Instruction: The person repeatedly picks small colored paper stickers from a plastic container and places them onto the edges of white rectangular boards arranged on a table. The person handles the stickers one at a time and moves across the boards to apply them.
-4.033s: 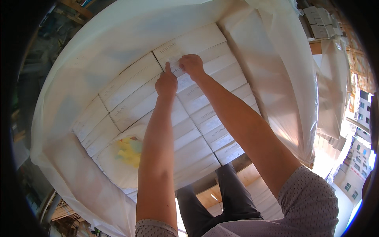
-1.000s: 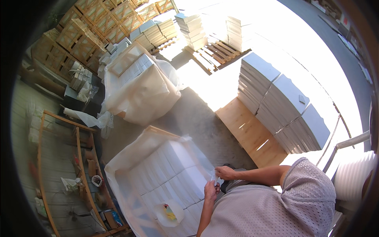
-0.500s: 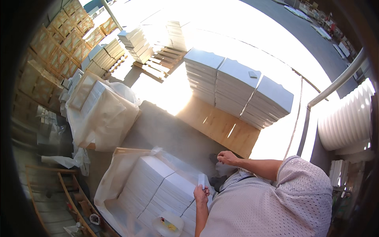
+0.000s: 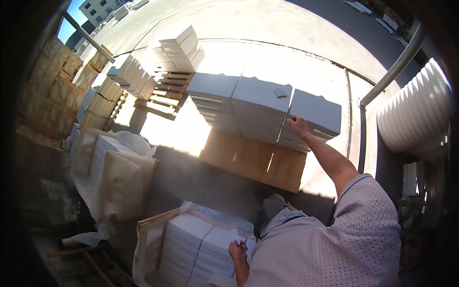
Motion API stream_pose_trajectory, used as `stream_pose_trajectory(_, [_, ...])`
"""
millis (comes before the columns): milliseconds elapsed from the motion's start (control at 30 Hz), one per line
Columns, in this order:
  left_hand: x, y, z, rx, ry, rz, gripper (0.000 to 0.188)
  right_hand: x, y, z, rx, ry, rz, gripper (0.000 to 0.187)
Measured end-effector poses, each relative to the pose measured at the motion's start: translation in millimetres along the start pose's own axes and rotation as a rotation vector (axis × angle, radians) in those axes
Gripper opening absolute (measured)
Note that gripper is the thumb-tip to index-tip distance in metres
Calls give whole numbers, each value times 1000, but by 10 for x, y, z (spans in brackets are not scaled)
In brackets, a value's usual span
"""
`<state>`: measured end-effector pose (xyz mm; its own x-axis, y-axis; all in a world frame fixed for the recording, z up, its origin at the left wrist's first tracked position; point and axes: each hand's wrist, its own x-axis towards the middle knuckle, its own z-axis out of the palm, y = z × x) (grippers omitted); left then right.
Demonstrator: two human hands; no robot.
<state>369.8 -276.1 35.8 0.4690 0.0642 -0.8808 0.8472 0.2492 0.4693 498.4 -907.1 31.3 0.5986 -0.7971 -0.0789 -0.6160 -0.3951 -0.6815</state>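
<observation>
My left hand is closed round a small white rectangular piece, low over an open crate of stacked white slabs. Stretched forward, my right hand has its fingers drawn together at the upper front edge of the slab stacks, by the gap between the middle stack and the right stack. Whether its fingertips hold anything is too small to tell. A small grey flat piece lies on top of the middle stack. The left stack stands beside it.
A wooden board lies before the stacks. Plastic sheeting wraps another crate at left. Beyond are a slatted pallet, more slab stacks and wooden crates. A metal pole and a white ribbed roll stand right.
My right hand has moved from beside my body, forward to the slab stacks. My left hand still holds the white piece over the crate. The view has shifted.
</observation>
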Motion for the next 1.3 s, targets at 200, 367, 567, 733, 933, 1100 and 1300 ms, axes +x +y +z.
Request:
stream_pose_trajectory(200, [14,128,413,29,-3,28,16,1120,-382,216,-284,37,27,75])
stream_pose_trajectory(367, [-77,-35,509,2,66,-35,20,1598,-579,478,-476,117,85,84])
stream_pose_trajectory(567, [-150,-243,481,-23,133,-67,22,1866,-717,475,-635,12,237,66])
stream_pose_trajectory(733, [-116,-293,477,-55,159,-63,21,1946,-672,477,-647,-22,201,58])
stream_pose_trajectory(933, [2,-587,386,-195,284,-57,23,1061,-946,957,-503,-47,-364,63])
stream_pose_trajectory(1100, [63,-1046,152,-304,501,-85,20,-853,-1065,1774,-246,-741,-520,51])
stream_pose_trajectory(1300, [153,-1682,-459,-686,586,-121,21,-3202,-1197,2391,-641,-1353,-767,62])
